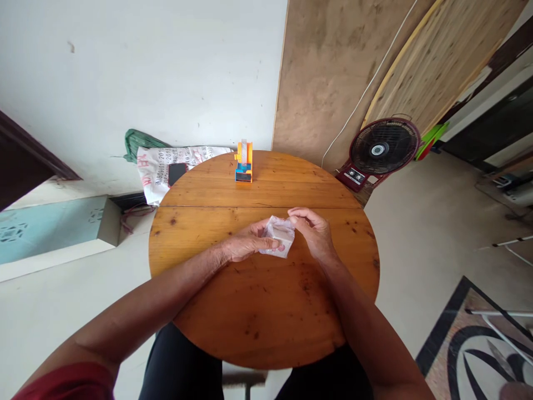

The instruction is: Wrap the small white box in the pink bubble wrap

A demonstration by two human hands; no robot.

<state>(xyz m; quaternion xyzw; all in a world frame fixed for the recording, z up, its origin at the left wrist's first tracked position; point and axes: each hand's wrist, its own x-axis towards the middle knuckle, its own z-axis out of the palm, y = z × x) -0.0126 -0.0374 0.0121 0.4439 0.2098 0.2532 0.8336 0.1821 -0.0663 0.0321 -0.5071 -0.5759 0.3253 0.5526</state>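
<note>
A small white box (282, 240) in clear, crinkled plastic wrap is held above the middle of the round wooden table (250, 311). My left hand (249, 240) grips it from the left, thumb across its front and fingers behind. At the box's upper right, my right hand (313, 229) pinches the loose edge of the plastic wrap (287, 222) between thumb and fingers. Pinkish marks show on the box near my left thumb, too small to read.
An orange and blue tape dispenser (244, 166) stands at the table's far edge. Beyond the right edge is a dark red fan (378, 150). A printed white sack (156, 172) leans against the wall at the left, near a pale blue cabinet (54, 230).
</note>
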